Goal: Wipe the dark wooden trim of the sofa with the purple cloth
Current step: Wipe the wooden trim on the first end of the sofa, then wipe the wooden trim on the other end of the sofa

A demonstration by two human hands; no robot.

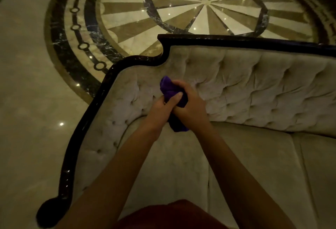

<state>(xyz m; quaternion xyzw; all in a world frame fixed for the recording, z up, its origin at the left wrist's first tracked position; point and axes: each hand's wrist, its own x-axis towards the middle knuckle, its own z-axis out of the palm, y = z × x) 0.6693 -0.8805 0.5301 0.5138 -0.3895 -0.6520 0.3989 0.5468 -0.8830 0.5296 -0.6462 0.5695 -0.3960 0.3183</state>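
Observation:
The purple cloth [170, 88] is bunched up between both my hands, above the sofa's tufted beige backrest [254, 90]. My left hand [163, 107] grips its lower left part, thumb across the fabric. My right hand [189, 103] wraps it from the right. A tail of the cloth hangs below my wrists. The dark wooden trim [94, 105] runs along the sofa's curved left arm and across the top of the back [236, 42]. Both hands are apart from the trim, over the upholstery.
The sofa's beige seat cushions [245, 174] lie below my arms. Beyond the sofa is a glossy marble floor with a round sunburst inlay [205, 3]. The trim ends in a dark scroll [49, 212] at lower left. A dark red garment [171, 216] shows at the bottom.

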